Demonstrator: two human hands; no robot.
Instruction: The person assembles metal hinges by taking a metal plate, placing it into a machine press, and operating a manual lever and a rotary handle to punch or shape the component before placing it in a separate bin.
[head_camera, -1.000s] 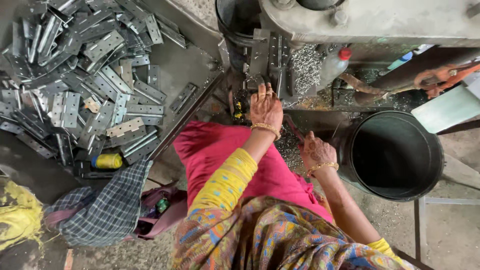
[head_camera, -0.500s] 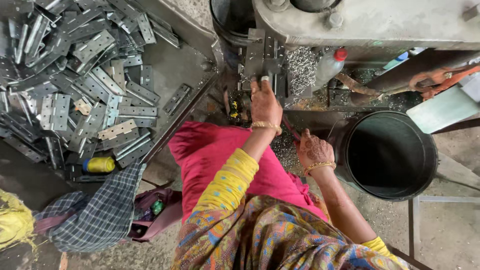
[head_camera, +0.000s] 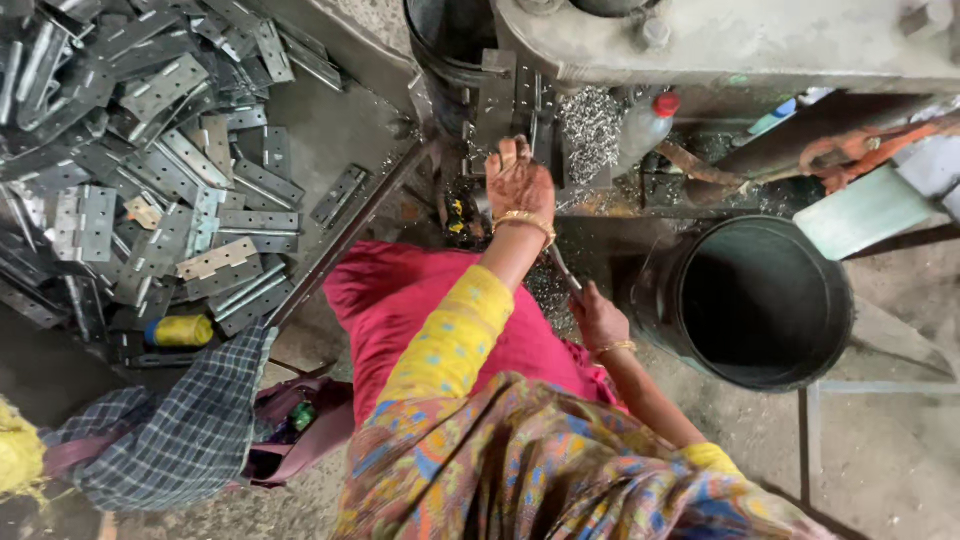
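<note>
Hinge plate stands upright in the grey press, long axis vertical, just above the left hand, whose fingers touch its lower end. Right hand is closed around a slim metal rod slanting up-left. Right of the left fingers lies a clear bottle with a red cap; a black bucket stands beside the right hand.

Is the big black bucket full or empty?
Empty, as far as shows. The black bucket stands upright beside the person's right hand, and its inside looks dark and bare down to the bottom.
</note>
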